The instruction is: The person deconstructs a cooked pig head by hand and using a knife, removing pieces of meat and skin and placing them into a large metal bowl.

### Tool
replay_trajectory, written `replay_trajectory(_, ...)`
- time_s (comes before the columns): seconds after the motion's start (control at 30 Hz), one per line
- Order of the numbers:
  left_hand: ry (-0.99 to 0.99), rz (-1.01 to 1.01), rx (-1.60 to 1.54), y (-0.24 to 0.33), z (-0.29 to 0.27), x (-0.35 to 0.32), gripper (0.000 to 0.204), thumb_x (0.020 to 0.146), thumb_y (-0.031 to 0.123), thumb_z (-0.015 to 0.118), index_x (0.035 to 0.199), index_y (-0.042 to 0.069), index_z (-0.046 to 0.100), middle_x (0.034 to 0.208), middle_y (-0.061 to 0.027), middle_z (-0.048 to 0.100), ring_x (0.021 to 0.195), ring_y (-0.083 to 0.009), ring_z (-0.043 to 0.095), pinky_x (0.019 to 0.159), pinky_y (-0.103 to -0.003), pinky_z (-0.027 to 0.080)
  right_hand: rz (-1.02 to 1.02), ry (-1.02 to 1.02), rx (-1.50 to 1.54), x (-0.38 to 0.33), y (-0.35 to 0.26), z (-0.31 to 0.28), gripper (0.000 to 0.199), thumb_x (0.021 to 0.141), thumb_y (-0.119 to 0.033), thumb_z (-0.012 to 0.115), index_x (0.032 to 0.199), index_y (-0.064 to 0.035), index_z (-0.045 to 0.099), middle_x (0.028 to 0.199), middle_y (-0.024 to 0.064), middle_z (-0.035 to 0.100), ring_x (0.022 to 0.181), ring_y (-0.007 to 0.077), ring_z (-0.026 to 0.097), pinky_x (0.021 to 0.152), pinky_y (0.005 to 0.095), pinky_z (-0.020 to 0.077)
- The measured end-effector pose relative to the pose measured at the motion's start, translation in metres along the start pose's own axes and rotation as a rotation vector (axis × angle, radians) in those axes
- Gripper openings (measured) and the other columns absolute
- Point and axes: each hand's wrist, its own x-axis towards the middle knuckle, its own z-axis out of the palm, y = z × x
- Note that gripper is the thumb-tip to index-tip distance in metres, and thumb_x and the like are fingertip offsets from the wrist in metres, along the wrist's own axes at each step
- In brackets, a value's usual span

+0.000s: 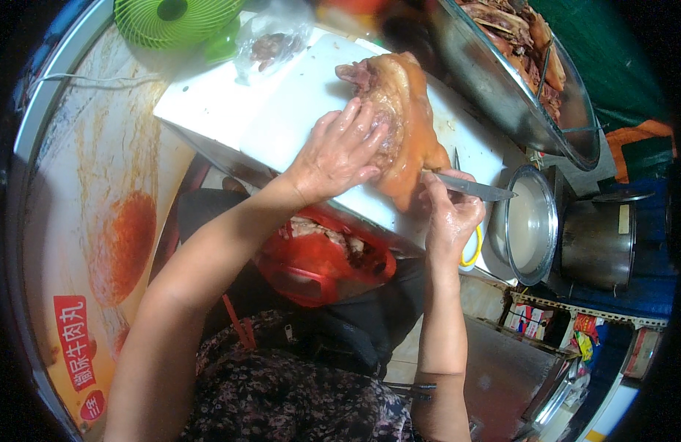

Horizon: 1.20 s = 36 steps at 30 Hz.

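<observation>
A large piece of cooked meat with orange-brown skin [421,121] lies on the white cutting board [289,110]. My left hand [340,151] rests on its pale, fleshy side, fingers apart and pressing flat. At the meat's near right end, my right hand [455,210] is closed on a knife [480,189], whose blade points to the right, clear of the meat. The knife's handle is mostly hidden. Beneath my right hand, a yellow loop handle [472,250] shows at the board's edge, and a thin dark metal tip sticks up beyond my fingers.
Below the board stands a red basket [300,283] holding pale scraps. A large metal basin [495,70] with more meat is at the far right. Nearer are a bowl of cloudy liquid [531,221] and a metal pot [597,243]. A plastic bag [270,44] and green fan [175,22] sit far left.
</observation>
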Motion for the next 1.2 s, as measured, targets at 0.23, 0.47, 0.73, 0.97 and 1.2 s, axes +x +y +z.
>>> replay_trajectory(0.23,0.006,0.001,-0.011,0.001,0.002,0.002,0.078,0.087,0.041,0.070,0.152,0.006,0.043,0.158,-0.0270,0.036,0.145,-0.0438,0.035,0.112,-0.056,0.031,-0.039,-0.044,0.036,0.004,0.012,0.005,0.016,0.086,0.000,0.078,0.096,0.0005,0.066,0.078,0.0040,0.069,0.067,0.0078,0.063,0.061,0.0224,0.0496)
replay_trajectory(0.47,0.007,0.007,0.012,0.000,0.001,0.000,0.077,0.088,0.041,0.069,0.152,0.006,0.044,0.158,-0.0273,0.036,0.146,-0.0436,0.035,0.112,-0.056,0.031,-0.024,-0.015,-0.037,0.006,0.002,0.000,0.014,0.088,-0.002,0.076,0.096,0.0016,0.066,0.076,0.0042,0.069,0.064,0.0086,0.063,0.061,0.0232,0.0500)
replay_trajectory(0.73,0.011,0.000,-0.003,0.000,0.001,0.000,0.078,0.087,0.040,0.070,0.152,0.006,0.043,0.158,-0.0266,0.036,0.146,-0.0435,0.035,0.113,-0.056,0.031,-0.019,-0.039,-0.006,0.007,0.007,0.005,0.016,0.086,-0.001,0.078,0.096,0.0013,0.065,0.077,0.0044,0.070,0.065,0.0087,0.063,0.061,0.0239,0.0510)
replay_trajectory(0.97,0.019,0.004,-0.014,-0.001,0.001,-0.001,0.080,0.086,0.037,0.072,0.153,0.007,0.042,0.158,-0.0265,0.036,0.146,-0.0437,0.034,0.113,-0.056,0.031,-0.018,-0.050,0.013,0.008,0.003,0.005,0.017,0.085,-0.001,0.078,0.095,0.0003,0.065,0.077,0.0042,0.070,0.065,0.0091,0.064,0.062,0.0240,0.0514)
replay_trajectory(1.2,-0.004,-0.001,-0.015,0.001,-0.001,0.002,0.078,0.087,0.038,0.071,0.152,0.006,0.043,0.159,-0.0271,0.034,0.146,-0.0440,0.034,0.113,-0.056,0.030,-0.070,0.005,-0.065,0.014,0.012,-0.001,0.016,0.085,-0.002,0.077,0.097,0.0007,0.066,0.076,0.0044,0.069,0.064,0.0096,0.063,0.059,0.0228,0.0479)
